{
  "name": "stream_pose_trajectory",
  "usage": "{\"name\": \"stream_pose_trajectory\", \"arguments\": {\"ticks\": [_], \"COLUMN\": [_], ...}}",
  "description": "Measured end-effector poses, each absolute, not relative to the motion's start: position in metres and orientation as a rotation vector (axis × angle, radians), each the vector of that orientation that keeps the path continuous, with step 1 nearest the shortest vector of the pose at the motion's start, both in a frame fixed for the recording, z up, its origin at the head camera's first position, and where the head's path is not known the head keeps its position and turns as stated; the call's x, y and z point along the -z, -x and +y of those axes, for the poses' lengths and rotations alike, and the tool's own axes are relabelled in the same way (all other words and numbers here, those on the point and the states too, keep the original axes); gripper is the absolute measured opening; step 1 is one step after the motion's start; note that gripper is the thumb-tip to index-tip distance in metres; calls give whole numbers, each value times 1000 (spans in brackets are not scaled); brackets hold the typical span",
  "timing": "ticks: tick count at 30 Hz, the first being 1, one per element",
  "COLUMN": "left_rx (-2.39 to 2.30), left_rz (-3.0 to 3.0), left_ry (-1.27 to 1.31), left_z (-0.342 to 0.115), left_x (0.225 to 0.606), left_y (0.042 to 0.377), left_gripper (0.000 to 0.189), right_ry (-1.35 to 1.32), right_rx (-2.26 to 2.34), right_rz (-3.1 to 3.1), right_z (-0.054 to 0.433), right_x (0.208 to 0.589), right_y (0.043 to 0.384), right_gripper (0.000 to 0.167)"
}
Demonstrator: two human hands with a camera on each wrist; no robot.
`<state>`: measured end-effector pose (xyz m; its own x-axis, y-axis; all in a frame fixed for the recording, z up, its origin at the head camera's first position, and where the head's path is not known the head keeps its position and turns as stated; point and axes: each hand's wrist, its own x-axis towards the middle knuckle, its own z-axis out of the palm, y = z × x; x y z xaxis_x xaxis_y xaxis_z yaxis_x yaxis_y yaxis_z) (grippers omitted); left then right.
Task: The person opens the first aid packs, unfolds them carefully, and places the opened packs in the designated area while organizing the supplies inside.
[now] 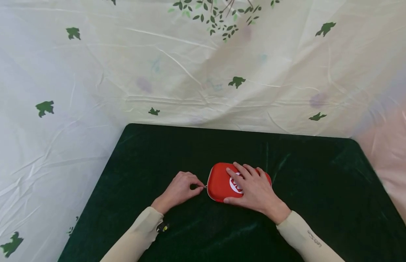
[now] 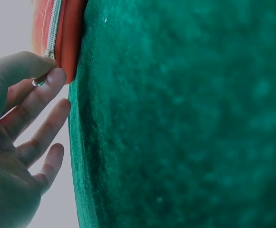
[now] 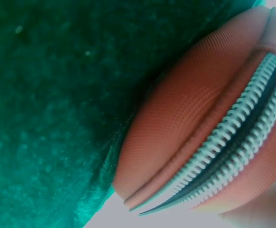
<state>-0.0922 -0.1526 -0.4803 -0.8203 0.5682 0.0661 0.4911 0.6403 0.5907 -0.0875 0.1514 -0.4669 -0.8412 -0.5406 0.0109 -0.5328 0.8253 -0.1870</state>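
Observation:
A red zippered case [image 1: 219, 182] with a round white emblem lies on a dark green cloth. At its left end, my left hand [image 1: 180, 191] pinches the small metal zipper pull [image 1: 205, 186] between thumb and index finger. The left wrist view shows the zipper slider [image 2: 50, 54] just above those fingertips, the other fingers loosely spread. Across the top of the case rests my right hand [image 1: 255, 191], fingers spread toward the far edge and thumb along the near edge, partly covering the emblem. In the right wrist view the zipper teeth [image 3: 223, 133] stand parted, with a dark gap between the rows.
The green cloth [image 1: 176, 145] covers a table with rounded far corners. Behind and on both sides hangs pale fabric [image 1: 196, 72] printed with green birds and leafy branches. A small dark round object [image 1: 162, 227] sits at the left sleeve's cuff.

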Motion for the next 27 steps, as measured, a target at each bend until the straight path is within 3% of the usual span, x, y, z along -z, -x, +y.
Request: {"name": "stream_pose_trajectory", "arguments": {"ticks": [27], "left_rx": [-880], "left_rz": [2646], "left_ry": [-922], "left_z": [-155], "left_x": [477], "left_y": [82], "left_gripper": [13], "right_ry": [875], "right_rx": [280], "right_rz": [2943], "right_z": [150], "right_x": [464], "right_y": [88], "right_gripper": [101]}}
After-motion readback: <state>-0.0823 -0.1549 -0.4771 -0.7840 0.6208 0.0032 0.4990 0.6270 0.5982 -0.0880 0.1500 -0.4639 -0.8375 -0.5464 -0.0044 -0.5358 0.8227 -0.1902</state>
